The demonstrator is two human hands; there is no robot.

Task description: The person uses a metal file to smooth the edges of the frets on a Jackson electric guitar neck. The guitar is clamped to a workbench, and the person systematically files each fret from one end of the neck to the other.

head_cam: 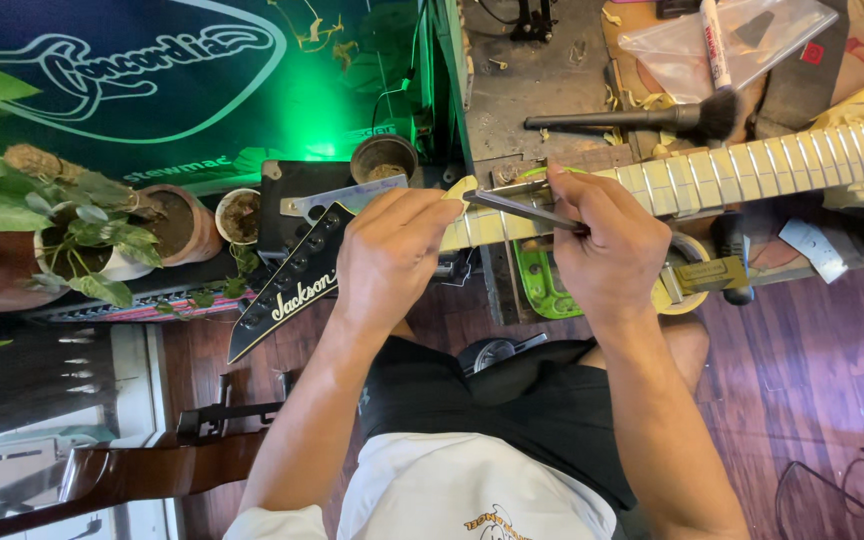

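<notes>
Nearest: left hand (387, 262), fingers curled together, fingertips pressed on the guitar neck (672, 180) near its nut end; whether it pinches anything cannot be told. Right hand (607, 250), just beside it, clamped on a slim metal file (522, 210) laid slantwise across the frets. Guitar neck: pale, taped between frets, running left to right across the desk (532, 80). Black pointed headstock (297, 285) at left, tilted toward the floor. Farther: black brush (642, 118) lying beyond the neck; clear plastic bag (742, 35), far right. Potted plants (102, 230), far left.
</notes>
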